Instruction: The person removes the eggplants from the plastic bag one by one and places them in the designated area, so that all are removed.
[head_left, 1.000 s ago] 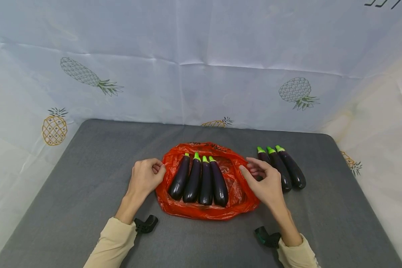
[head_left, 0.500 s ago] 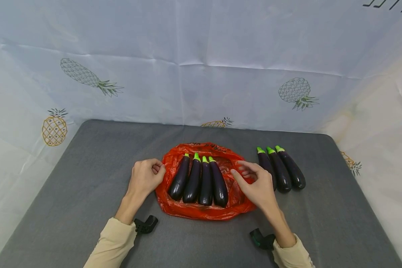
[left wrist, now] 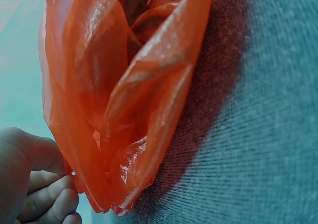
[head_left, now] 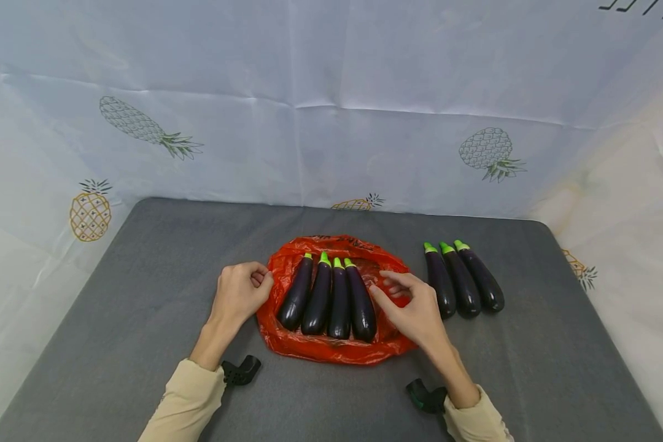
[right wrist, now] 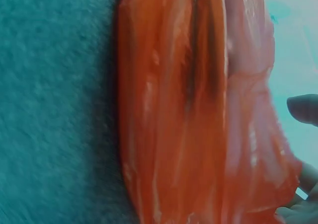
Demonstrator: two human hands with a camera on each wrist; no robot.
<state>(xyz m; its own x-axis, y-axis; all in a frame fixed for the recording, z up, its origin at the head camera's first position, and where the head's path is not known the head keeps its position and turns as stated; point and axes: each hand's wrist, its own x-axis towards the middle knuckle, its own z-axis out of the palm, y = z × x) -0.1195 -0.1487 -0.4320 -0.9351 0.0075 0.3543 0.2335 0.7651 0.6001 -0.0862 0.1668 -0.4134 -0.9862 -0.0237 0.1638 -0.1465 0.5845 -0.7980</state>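
Observation:
A red plastic bag (head_left: 331, 351) lies on the table with its mouth spread wide. Several dark purple eggplants (head_left: 339, 301) with bright green stem ends lie side by side in the opening. My left hand (head_left: 239, 291) pinches the bag's left rim between thumb and fingers, and the left wrist view shows the hand (left wrist: 42, 186) at the bag's edge. Over the right part of the bag is my right hand (head_left: 414, 308), thumb and fingers apart, close to the rightmost eggplant. In the right wrist view its thumb (right wrist: 304, 109) stands clear of the red plastic; whether the lower fingers touch it I cannot tell.
Three more eggplants (head_left: 464, 282) lie in a row on the grey table (head_left: 143, 294), right of the bag. A white cloth printed with pineapples (head_left: 331, 141) hangs behind the table and at its sides. Each wrist carries a black camera mount (head_left: 242, 371).
My right hand has moved left from the bag's right rim, in over the bag toward the eggplants. The left hand and the eggplants have stayed where they were.

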